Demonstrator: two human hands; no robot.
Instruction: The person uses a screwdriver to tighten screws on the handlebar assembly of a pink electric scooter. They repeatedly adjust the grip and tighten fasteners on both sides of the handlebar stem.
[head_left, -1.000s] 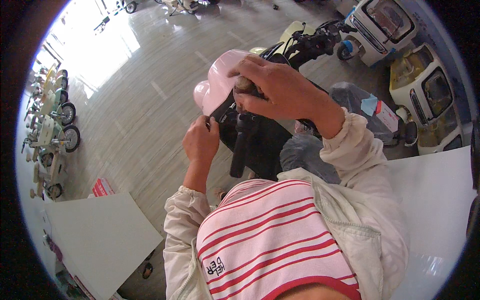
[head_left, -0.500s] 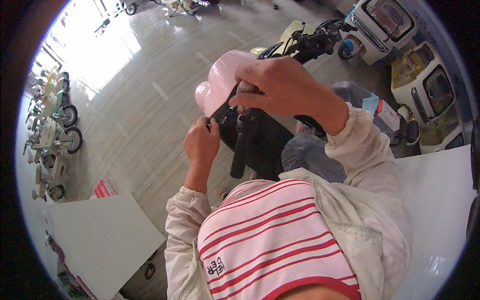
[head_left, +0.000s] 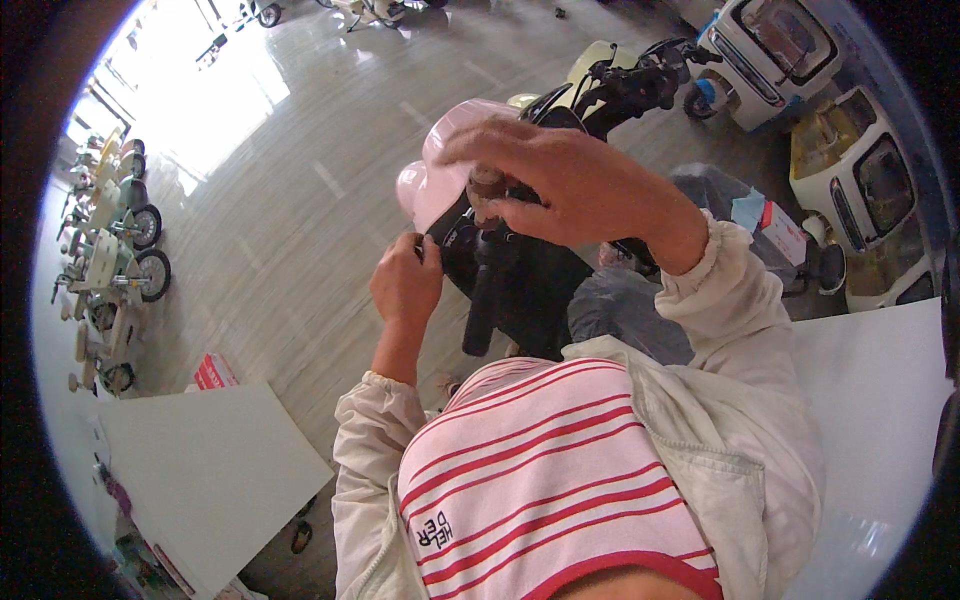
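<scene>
While the left hand (head_left: 405, 285) pinches its rim, the pink helmet (head_left: 440, 170) apparently sits under right fingers (head_left: 500, 140)

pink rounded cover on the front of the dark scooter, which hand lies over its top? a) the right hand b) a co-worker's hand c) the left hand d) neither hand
a: the right hand is spread over the top of the pink rounded cover on the dark scooter, while the left hand sits lower, at the cover's bottom edge.
</scene>
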